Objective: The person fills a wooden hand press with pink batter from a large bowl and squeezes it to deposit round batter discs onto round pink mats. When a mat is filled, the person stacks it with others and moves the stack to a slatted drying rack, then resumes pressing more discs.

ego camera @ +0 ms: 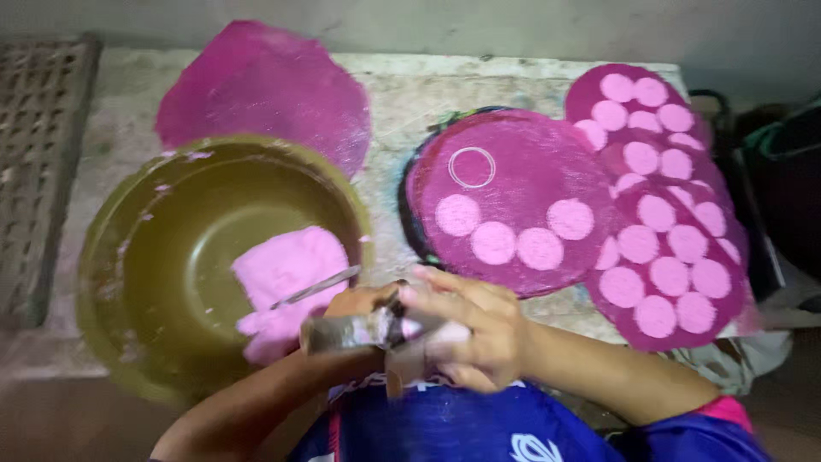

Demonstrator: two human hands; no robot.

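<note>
Blurring across the bottom centre, a short metal cylinder (pixel 342 332), apparently a round cutter, sits between both hands, its exact shape hard to make out. The right hand (pixel 466 329) curls over its right end with fingers closed around it; the left hand (pixel 359 301) is mostly hidden behind the cylinder and the right fingers, so I cannot tell its grip. A thin metal blade or spatula (pixel 315 287) slants up from the hands, its handle concealed.

Just left of the hands stands a wide olive-green bowl (pixel 145 257), smeared with pink, holding a soft lump of pale pink dough (pixel 286 274). Beyond the hands, a flat magenta dough sheet (pixel 513 192) lies on the stone slab (pixel 393 94), dotted with pale pink discs (pixel 494 242) and one ring-shaped cut mark (pixel 471 168). Further dotted sheets (pixel 658 214) overlap to the right, partly cut off. A plain magenta sheet (pixel 265 85) lies behind the bowl.
</note>
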